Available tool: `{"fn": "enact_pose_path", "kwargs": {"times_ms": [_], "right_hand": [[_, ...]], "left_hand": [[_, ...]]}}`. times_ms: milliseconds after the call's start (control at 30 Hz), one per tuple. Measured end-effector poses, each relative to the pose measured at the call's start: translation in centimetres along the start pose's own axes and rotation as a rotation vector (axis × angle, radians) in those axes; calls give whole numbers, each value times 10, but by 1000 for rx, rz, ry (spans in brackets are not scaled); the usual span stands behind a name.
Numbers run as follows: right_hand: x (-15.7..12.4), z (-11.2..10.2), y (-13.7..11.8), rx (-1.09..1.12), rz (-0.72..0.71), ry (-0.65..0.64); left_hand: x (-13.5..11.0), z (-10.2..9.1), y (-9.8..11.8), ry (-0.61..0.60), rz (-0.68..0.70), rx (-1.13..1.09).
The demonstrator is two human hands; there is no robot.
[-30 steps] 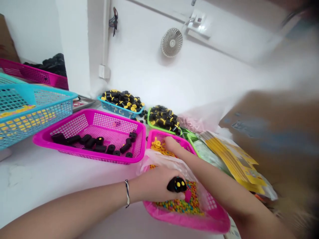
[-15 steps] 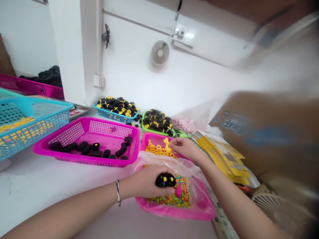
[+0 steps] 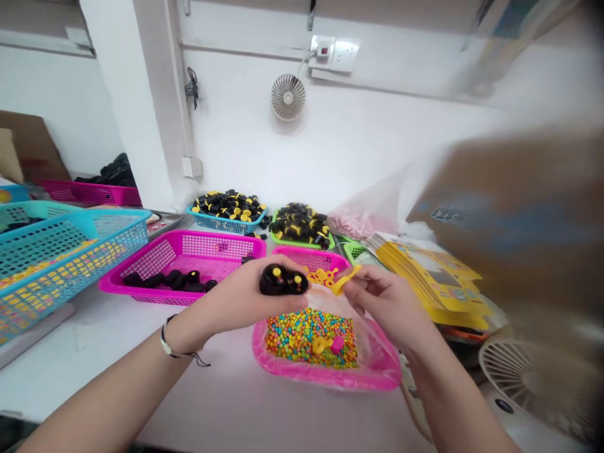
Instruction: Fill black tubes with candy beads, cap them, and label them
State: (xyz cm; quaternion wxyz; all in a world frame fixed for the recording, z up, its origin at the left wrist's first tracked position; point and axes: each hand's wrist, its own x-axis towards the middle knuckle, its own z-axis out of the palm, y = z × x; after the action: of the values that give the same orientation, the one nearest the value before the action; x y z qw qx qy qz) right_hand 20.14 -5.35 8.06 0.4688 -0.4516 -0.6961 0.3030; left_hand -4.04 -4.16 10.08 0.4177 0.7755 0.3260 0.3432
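Holding a black pair of tubes in the left hand, wrapped snugly round, with yellow tips turned outward. Had the right hand narrowed to a fingertip pinch on a yellow piece, lifted clear of the smaller pink basket. Was still down at that basket half a second ago, so counted this as the big change. Raised the left hand off the colored beads too, and wound up with both hands facing each other above the far edge of the bag-lined pink basket. Got the held parts near each other but not touching. Probably meant having both within easy reach, not joined at this point.

Spotted a loose yellow ring and a pink bit just beside each other on the beads. Saw spare yellow pieces in the smaller basket behind. Left of that, found a magenta basket with loose black tubes along the near edge. At the back edge of the worktop, noticed a blue basket and a green basket, both heaped with black-and-yellow pieces. Toward the right edge, had stacked yellow cards.
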Motion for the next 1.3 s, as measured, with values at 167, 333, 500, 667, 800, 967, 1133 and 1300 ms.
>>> {"fn": "enact_pose_path", "kwargs": {"times_ms": [167,333,500,667,800,967,1133,1300], "right_hand": [[-2,6,-36,-6,-441,341],[-8,15,-43,-334,-857,398],[-11,8,-36,-477,-871,151],[-17,7,-35,-515,-862,107],[-14,12,-34,-448,-846,108],[-7,25,-31,-418,-872,187],[-8,37,-25,-323,-873,254],[-8,45,-22,-287,-884,351]], "left_hand": [[8,21,17,-73,21,-314],[5,27,20,-85,-27,-529],[-1,24,17,-16,15,-513],[-3,29,12,-10,46,-630],[0,35,9,8,98,-745],[4,41,9,61,190,-835],[4,45,8,49,202,-869],[4,46,7,84,168,-840]]}}
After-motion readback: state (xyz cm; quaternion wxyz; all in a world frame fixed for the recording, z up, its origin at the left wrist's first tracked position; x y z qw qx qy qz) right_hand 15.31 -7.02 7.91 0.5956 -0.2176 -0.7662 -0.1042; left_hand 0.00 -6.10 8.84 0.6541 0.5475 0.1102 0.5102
